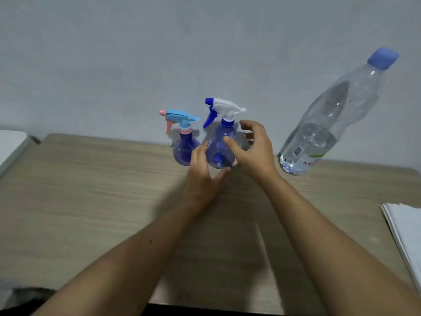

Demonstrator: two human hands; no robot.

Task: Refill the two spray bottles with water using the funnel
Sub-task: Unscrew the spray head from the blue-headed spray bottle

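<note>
L hand (200, 176): forearm extended fwd, fingers straight, thumb out | R hand (252, 147): forearm extended, fingers loosely curved, spread, gripping nothing

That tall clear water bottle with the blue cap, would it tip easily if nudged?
Probably not easily. The tall clear plastic water bottle looks under half full, so its weight sits low. Its thin, crinkled upper wall would likely dent when squeezed. It should feel fairly light for its height.

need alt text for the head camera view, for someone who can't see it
Two bare hands reach around a blue spray bottle with a white-and-blue trigger on a wooden table, the left hand at its base and the right hand open beside it. A second spray bottle with a pink-and-blue trigger stands just left; a capped water bottle stands right.
</note>
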